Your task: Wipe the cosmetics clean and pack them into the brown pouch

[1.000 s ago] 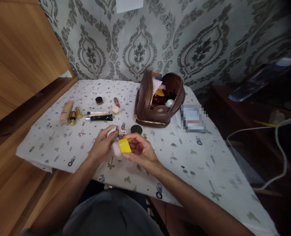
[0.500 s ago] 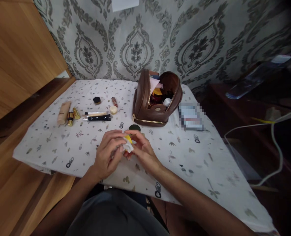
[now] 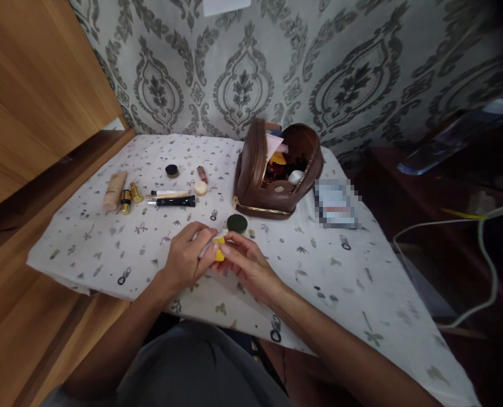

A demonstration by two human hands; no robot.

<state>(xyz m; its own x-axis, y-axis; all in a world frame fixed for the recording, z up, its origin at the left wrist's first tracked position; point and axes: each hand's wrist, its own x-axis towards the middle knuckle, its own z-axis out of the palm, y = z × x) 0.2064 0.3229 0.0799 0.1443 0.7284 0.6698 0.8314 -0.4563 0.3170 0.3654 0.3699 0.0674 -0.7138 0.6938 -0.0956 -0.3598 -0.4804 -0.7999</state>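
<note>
Between my two hands, above the front part of the table, is a small yellow object (image 3: 220, 249). My left hand (image 3: 188, 254) is closed round a white wipe or tissue (image 3: 209, 242) that lies against the yellow object. The fingers of my right hand (image 3: 251, 263) pinch the yellow object from the other side. Just beyond my fingertips a dark round lid or jar (image 3: 237, 224) rests on the patterned cloth. An open brown zip bag (image 3: 262, 195) stands behind it, with pink, yellow, red and white items inside.
On the white patterned table (image 3: 149, 249), at the left, lie a beige tube (image 3: 115, 191), gold-capped bottles (image 3: 126, 200), a black tube (image 3: 175, 201), a black-lidded jar (image 3: 172, 170) and a cream round item (image 3: 201, 187). A pixelated flat object (image 3: 337, 204) lies right of the bag.
More of the yellow object shows between my fingers, and less of the white wipe. The dark round lid is less covered by my hands. The whole view has shifted slightly.
</note>
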